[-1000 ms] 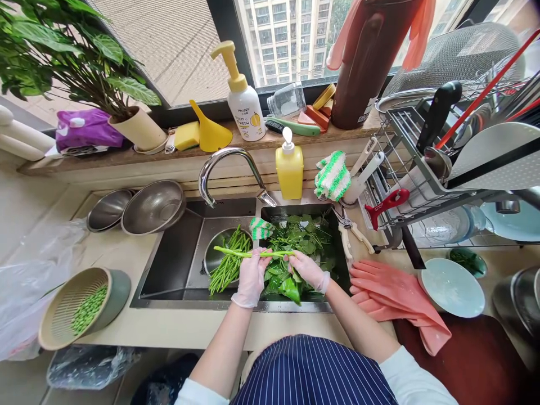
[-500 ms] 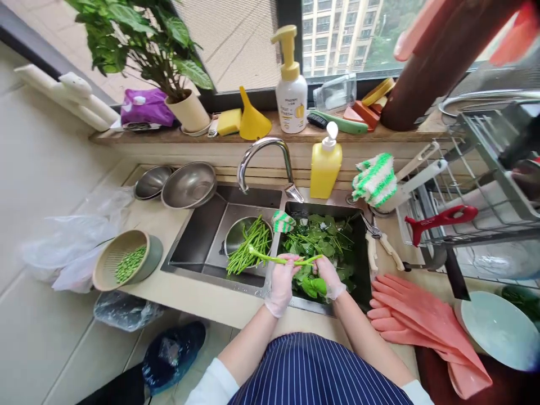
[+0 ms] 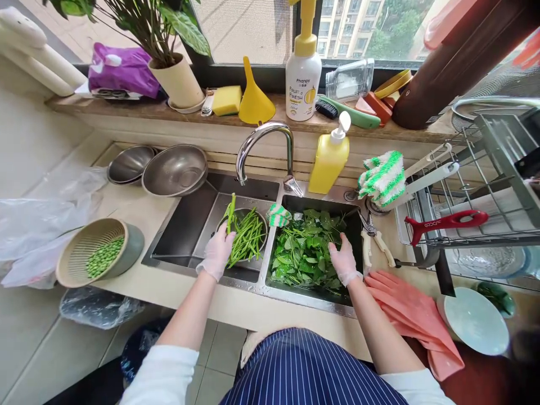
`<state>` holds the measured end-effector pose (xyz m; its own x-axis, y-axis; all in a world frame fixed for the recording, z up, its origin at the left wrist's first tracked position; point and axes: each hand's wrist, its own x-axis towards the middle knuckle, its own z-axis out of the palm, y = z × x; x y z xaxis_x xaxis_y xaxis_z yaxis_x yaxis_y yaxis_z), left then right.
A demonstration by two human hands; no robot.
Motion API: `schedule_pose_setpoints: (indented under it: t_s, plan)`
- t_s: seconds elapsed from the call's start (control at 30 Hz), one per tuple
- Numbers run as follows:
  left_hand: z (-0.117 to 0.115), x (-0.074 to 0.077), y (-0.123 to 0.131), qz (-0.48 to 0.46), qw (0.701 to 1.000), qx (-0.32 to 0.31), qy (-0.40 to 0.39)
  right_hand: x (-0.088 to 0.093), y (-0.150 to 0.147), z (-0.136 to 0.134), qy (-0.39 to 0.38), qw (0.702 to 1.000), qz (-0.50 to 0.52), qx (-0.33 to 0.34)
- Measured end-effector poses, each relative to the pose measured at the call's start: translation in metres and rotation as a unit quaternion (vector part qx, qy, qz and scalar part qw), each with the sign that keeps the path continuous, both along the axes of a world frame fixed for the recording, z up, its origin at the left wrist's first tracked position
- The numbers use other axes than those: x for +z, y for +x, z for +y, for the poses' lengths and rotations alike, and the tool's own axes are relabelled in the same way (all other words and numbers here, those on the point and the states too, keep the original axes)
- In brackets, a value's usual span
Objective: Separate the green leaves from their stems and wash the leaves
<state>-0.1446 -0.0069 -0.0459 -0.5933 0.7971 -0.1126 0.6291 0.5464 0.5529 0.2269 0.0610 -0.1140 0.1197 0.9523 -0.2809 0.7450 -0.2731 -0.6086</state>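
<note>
My left hand point(image 3: 217, 250), in a clear thin glove, is closed on a few green stems point(image 3: 230, 211) that stick up from its fingers. It is at the left side of a metal bowl point(image 3: 265, 243) in the left basin. Cut green stalks point(image 3: 248, 237) lie heaped in that bowl and overhang its near rim. My right hand point(image 3: 343, 260), gloved the same way, is open with thumb and fingers apart. It hovers at the right side of the leafy greens point(image 3: 301, 253) that fill the right basin; whether it touches them I cannot tell.
A tap point(image 3: 265, 132) arches over the left basin. A green-striped cloth point(image 3: 278, 215) lies on the divider. Scissors point(image 3: 375, 242) and pink rubber gloves point(image 3: 415, 320) lie to the right, beside a dish rack point(image 3: 459, 242). A basket of green peas point(image 3: 103, 259) and metal bowls point(image 3: 175, 171) stand left.
My hands have moved apart from the stem they both held over the divider. The left has gone to the metal bowl with stems; the right has let go and opened over the leaves.
</note>
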Motion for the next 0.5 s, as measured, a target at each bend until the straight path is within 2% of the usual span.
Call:
schedule_pose_setpoints:
  t_s: [0.07, 0.13, 0.2, 0.27, 0.33, 0.4, 0.5]
  plan:
    - [0.013, -0.014, -0.011, 0.026, 0.998, -0.034, -0.056, 0.002, -0.012, -0.014, 0.0, 0.996, -0.072, 0.051]
    - [0.022, -0.03, -0.014, 0.039, 0.991, -0.062, -0.112, -0.001, -0.033, -0.031, -0.008, 0.977, -0.136, 0.163]
    - [0.024, -0.046, -0.014, 0.049, 0.986, -0.084, -0.139, -0.008, -0.056, -0.042, -0.025, 0.928, -0.164, 0.333]
    - [0.021, -0.058, -0.016, 0.05, 0.986, -0.089, -0.134, -0.018, -0.07, -0.041, -0.083, 0.867, -0.189, 0.453]
    - [0.014, -0.065, -0.023, 0.026, 0.99, -0.064, -0.125, -0.028, -0.068, -0.03, -0.169, 0.834, -0.232, 0.471]
    - [0.006, -0.069, -0.037, -0.024, 0.99, 0.007, -0.136, -0.036, -0.053, -0.015, -0.24, 0.824, -0.276, 0.432]
    - [-0.005, -0.073, -0.06, -0.096, 0.975, 0.118, -0.163, -0.04, -0.025, -0.002, -0.289, 0.817, -0.31, 0.39]
